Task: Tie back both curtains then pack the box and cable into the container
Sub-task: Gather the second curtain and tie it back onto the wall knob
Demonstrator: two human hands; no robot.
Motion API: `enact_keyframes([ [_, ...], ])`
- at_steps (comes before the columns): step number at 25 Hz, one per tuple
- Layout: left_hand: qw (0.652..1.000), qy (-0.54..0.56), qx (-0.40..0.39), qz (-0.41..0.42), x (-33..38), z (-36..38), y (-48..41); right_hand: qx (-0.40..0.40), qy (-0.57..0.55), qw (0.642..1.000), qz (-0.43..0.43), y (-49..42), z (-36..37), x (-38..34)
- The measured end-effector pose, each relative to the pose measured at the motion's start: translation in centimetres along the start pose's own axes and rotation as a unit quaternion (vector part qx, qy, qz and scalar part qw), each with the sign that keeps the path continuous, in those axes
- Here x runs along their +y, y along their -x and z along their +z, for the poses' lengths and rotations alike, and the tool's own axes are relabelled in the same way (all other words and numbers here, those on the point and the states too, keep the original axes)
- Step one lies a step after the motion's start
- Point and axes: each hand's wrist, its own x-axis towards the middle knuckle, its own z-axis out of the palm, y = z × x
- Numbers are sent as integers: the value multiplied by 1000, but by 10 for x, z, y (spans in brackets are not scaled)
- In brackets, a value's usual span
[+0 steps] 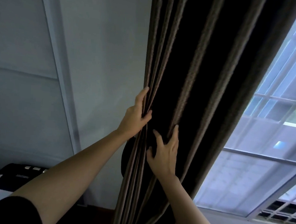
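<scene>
The dark curtain (208,63) is hanging through the centre from 12 to 6 o'clock. The left hand (136,116) is clutching its gathered left folds. The right hand (165,153), at that hand's 5 o'clock, is pressing spread fingers against the fabric.

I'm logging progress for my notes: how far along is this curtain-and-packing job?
Nothing looks finished yet. In hand: the dark curtain is bunched beside the window; the left hand grips its gathered folds and the right hand lies spread on the fabric. No tie shows around it. Left: tying this curtain, the other one, then packing; box, cable and container are not in view.
</scene>
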Motion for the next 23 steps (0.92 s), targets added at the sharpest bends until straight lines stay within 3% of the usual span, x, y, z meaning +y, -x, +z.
enact_keyframes([
  [2,993,86,16,-75,0,2,0,-35,20,998,52,-18,-6,1],
  [4,989,58,-31,-131,3,0,-8,-110,33,990,82,-28,-5,5],
  [7,982,-88,-129,-105,5,-2,-25,-173,14,984,38,-4,2,6],
  [12,948,-186,-245,-82,10,-2,-41,-250,-30,967,-32,33,14,1],
  [23,935,-156,-300,-105,31,-1,-38,-296,-29,952,-67,27,1,2],
])
